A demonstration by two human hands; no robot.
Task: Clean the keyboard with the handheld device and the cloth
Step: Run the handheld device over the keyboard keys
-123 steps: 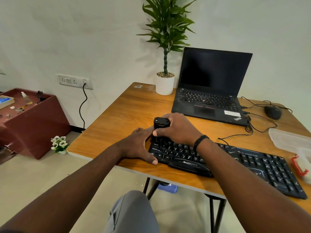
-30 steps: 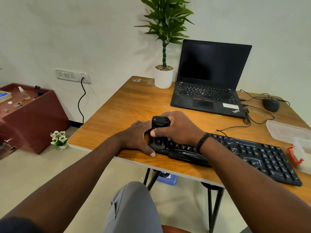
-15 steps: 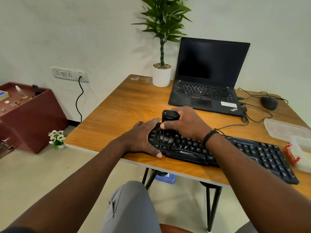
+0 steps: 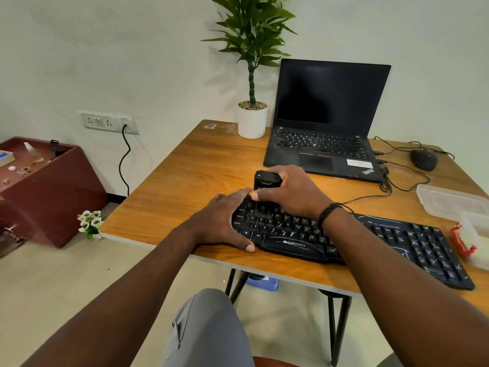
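A: What does this view show?

B: The keyboard lies along the near edge of the counter, its left end under both hands. The right hand grips the handheld device upright, with the working end set down on the upper-left key rows.

A: And how is the step done well?

B: In my judgement: keep the device vertical, hold light and even pressure, and travel row by row from the left end toward the untouched right half, so that no keys are skipped. The board should stay braced (it would likely slide on smooth wood otherwise).

A: State of the fingers?

B: On the right hand the fingers are curled closely round the device body, thumb at the near side; the grasp looks firm. The left hand holds nothing: its fingers are extended and lightly spread against the keyboard's left edge, thumb tip on the counter at the front corner, steadying it.

A: The cloth?

B: I cannot pick one out. Behind stand a laptop and a potted plant; a mouse and a clear container lie to the right.
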